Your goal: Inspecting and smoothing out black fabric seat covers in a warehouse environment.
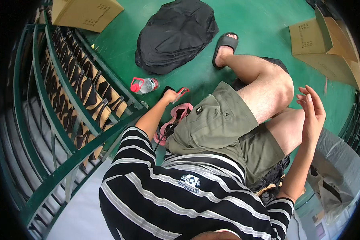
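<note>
My left hand (170,96) is low over the floor beside my left thigh, its fingers closed on a small red-edged tool (182,93). Its exact kind I cannot make out. A small black piece (167,89) shows by the knuckles. Just beyond that hand, a clear plastic bottle (147,86) with a red cap and carry loop lies on its side. A pink thing with openings (181,112) rests between the hand and my shorts. My right hand (314,110) is raised beside my right knee, fingers apart and holding nothing.
A pile of black sheets (176,36) lies on the green floor (264,24) ahead. Green metal rails (62,86) enclose patterned brown-and-black pieces (86,96) on the left. Cardboard boxes stand at far left (88,14) and right (316,44). Translucent plastic sheeting (340,164) is at right.
</note>
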The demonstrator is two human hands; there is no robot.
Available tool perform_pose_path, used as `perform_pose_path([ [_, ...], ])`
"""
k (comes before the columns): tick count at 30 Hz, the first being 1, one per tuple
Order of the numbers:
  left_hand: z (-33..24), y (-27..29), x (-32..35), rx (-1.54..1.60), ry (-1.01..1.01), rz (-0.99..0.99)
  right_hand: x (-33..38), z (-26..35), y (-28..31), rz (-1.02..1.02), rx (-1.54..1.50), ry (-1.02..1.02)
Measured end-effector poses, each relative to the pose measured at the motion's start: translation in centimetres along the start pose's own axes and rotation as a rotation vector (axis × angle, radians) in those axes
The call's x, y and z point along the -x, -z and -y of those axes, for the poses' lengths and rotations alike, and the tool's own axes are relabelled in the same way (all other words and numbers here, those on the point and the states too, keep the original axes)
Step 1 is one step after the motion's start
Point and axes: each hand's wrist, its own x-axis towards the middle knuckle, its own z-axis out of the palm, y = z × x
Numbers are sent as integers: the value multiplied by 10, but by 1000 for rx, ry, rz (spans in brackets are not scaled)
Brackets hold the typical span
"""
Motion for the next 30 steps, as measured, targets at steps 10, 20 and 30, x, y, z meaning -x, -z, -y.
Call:
perform_pose_path([
  [10,9,-31,29,-134,236,-152,77,-50,84,-290,17,-155],
  [20,80,13,50,212,114,-170,112,-57,131,-334,-27,-64],
  [30,90,32,224,-143,-352,-521,79,-24,112,-217,0,3],
])
